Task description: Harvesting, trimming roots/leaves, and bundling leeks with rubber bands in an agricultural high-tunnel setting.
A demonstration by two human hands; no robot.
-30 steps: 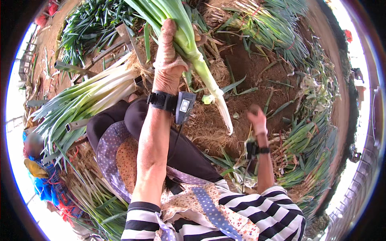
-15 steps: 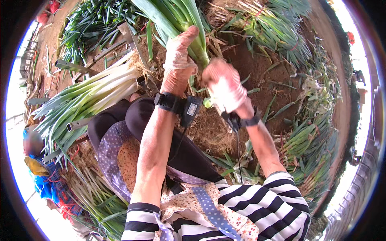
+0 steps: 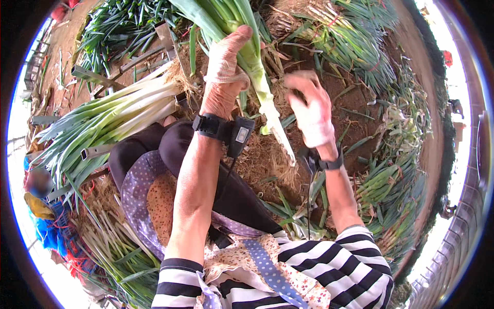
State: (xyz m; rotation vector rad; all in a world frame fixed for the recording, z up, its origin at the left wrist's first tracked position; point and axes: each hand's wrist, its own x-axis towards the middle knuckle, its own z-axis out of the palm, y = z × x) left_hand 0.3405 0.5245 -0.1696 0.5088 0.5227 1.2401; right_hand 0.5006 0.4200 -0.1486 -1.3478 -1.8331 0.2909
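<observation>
My left hand [image 3: 225,72], in a pale thin glove, is closed round a large leek [image 3: 252,62], its thumb lying along the stalk. The leek's broad green leaves run up past the top edge. Its pale, ragged lower end [image 3: 278,131] slants down toward my lap, with roots at or behind the tip that I cannot make out clearly. My right hand [image 3: 313,110], also gloved, is apart from the leek on its right side. Its fingers are bent, slightly blurred and separated from the thumb, with nothing seen between them. Both wrists carry black straps with small devices.
Beside my knees, a stack of white-stemmed leeks [image 3: 123,108] lies across a metal frame [image 3: 92,81]. Bundled leeks [image 3: 345,41] lie at the upper right, more [image 3: 393,201] along the right. Dry roots and peelings [image 3: 262,175] cover the soil. A person [image 3: 43,206] is at far left.
My right hand has moved right, off the leek's lower stalk, and its fingers have opened. The pale lower end now shows. My left hand keeps its hold, slightly higher.
</observation>
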